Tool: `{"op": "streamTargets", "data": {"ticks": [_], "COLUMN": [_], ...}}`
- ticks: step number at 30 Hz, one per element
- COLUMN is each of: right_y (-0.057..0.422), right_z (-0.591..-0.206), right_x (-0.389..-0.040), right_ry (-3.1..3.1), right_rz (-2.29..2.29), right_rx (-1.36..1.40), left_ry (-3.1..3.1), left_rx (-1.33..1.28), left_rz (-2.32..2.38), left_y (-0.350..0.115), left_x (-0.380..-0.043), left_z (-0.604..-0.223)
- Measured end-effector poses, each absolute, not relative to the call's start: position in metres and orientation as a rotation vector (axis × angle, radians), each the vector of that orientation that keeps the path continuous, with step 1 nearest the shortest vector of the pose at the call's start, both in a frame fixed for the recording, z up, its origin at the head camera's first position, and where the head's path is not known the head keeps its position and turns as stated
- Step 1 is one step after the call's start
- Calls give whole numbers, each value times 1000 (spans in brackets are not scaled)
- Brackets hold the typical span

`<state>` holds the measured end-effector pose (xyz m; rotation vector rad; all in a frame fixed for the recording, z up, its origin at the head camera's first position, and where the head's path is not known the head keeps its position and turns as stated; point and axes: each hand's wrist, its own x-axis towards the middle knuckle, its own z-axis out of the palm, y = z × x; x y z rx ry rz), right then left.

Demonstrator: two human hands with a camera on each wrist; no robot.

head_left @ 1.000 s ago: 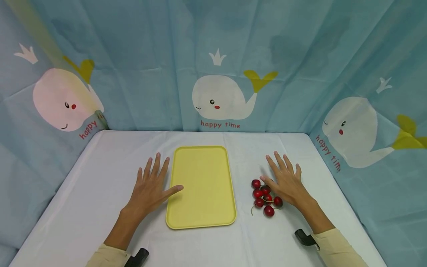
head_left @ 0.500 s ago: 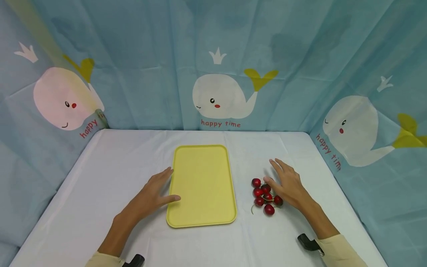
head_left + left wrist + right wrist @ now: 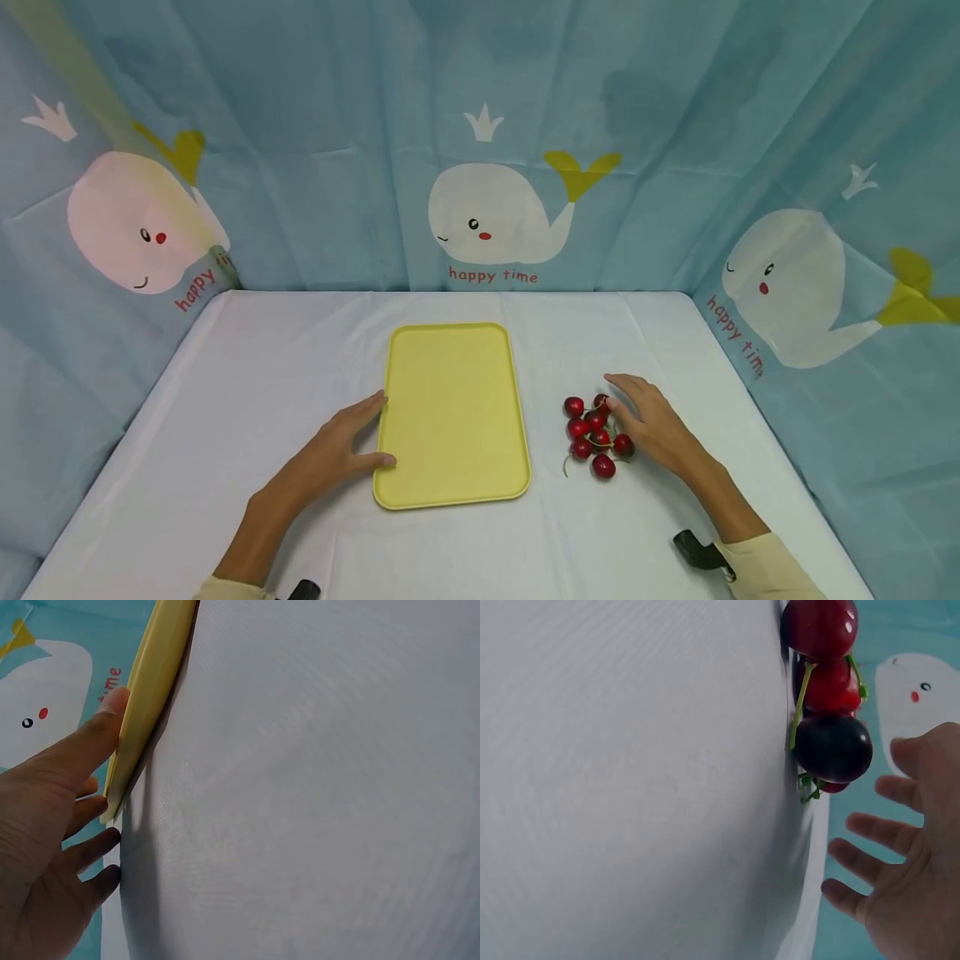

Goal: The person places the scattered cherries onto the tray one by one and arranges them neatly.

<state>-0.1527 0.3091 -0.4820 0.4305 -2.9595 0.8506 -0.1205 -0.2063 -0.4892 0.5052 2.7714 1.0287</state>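
Note:
A yellow rectangular tray lies flat on the white cloth. My left hand is at its left edge, thumb and fingers spread apart; in the left wrist view the thumb lies against the tray's rim. To the right of the tray sits a cluster of several dark red cherries with green stems. My right hand hovers beside their upper right side, fingers loosely bent, holding nothing. In the right wrist view a gap shows between that hand and the nearest dark cherry.
A white cloth covers the table. Blue curtains with printed whales stand along the back and both sides. Black wrist mounts sit at the cream sleeves.
My left hand has drawn its fingers down and in from above to the tray's left edge. The right hand has moved slightly down and its fingers have bent. Tray and cherries stay put.

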Motion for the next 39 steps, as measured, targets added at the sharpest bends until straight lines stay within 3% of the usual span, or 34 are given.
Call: {"op": "streamTargets", "data": {"ticks": [17, 39], "right_y": [310, 314], "right_z": [-481, -473], "right_x": [-159, -154], "right_ry": [-2991, -2892], "right_rz": [962, 1072], "right_rx": [549, 351], "left_ry": [2738, 2718], "left_rx": [477, 470], "left_rz": [1080, 1124], "left_y": [-206, -207], "left_x": [-119, -118], "left_z": [-494, -496]}}
